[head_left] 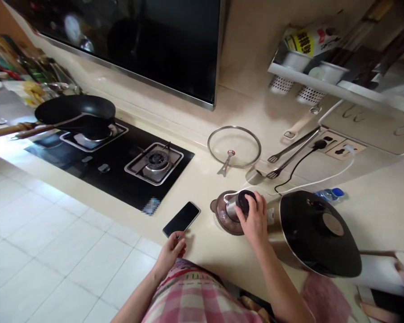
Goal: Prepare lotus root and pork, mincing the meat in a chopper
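My right hand [254,220] is wrapped over the black-topped motor head [241,202] of a small food chopper that stands on the counter, its dark bowl lid [224,220] showing below. A white cord runs from it up to a wall socket [346,149]. My left hand [171,249] hangs at the counter's front edge with its fingers curled, just below a black phone [182,218] lying flat; whether the fingertips touch the phone is unclear.
A black rice cooker [318,233] stands right of the chopper. A glass lid [234,147] leans on the wall, with metal utensils [291,152] hanging beside it. A black wok [76,112] sits on the two-burner hob [155,162]. A wall shelf [323,85] carries holders.
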Demonstrator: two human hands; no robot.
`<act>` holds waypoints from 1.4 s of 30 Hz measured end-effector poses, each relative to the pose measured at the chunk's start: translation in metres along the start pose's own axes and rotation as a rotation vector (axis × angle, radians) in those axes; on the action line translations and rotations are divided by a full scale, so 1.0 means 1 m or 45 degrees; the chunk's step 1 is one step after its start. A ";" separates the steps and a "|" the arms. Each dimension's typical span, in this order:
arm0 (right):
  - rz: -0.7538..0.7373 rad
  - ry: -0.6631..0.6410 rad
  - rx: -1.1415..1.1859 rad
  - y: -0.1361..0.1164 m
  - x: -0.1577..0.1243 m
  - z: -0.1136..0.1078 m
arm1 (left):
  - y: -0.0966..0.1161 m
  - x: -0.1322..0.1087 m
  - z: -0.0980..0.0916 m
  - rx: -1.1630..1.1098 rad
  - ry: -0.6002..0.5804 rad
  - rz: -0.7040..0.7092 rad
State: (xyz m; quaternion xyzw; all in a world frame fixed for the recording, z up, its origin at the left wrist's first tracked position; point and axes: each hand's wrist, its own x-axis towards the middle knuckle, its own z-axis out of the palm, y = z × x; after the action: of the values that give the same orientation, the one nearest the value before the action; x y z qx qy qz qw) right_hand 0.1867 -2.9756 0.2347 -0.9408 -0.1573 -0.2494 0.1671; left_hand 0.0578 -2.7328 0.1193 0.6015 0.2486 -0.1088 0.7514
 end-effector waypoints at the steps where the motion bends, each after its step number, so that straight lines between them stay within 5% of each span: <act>1: -0.011 -0.004 0.011 0.001 0.000 0.000 | -0.001 0.000 0.000 0.000 0.000 0.000; 17: -0.024 -0.154 -0.146 0.000 0.004 -0.006 | -0.016 -0.001 -0.005 -0.042 -0.061 0.008; 31: -0.099 -0.058 -0.132 0.004 0.006 -0.001 | -0.038 -0.013 -0.017 0.054 -0.054 0.091; 42: -0.106 -0.139 -0.261 0.001 0.010 -0.004 | -0.054 -0.016 -0.028 0.049 -0.047 0.071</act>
State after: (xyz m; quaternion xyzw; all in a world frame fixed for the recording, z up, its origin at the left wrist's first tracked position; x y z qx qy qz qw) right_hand 0.1930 -2.9757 0.2431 -0.9578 -0.1787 -0.2191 0.0509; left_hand 0.0119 -2.7217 0.0774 0.6205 0.2156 -0.1038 0.7468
